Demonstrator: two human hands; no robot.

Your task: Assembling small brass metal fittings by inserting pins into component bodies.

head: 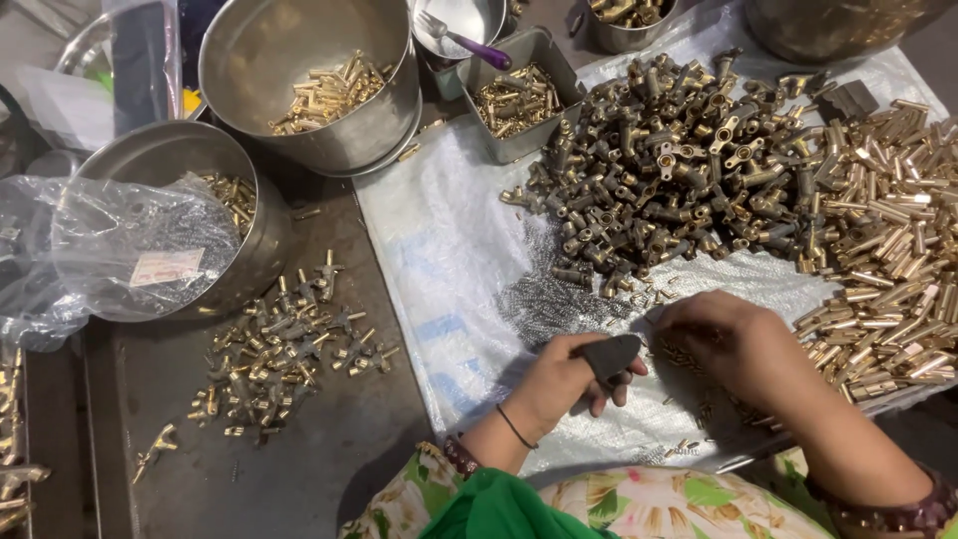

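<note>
Brass fittings (pixel 679 170) beside both hands: left hand (pixel 559 384) fingers clamp a dark pad (pixel 611 354), right hand (pixel 733 344) seemingly pinching.

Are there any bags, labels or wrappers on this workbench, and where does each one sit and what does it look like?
Clear plastic bag: crumpled, left side, draped over a steel bowl.
Label: small pale rectangle with reddish print, on that bag.
White plastic sheet: woven sack-like, with faint blue patches, spread under the brass parts at centre and right.
No screens or signs show.
</note>
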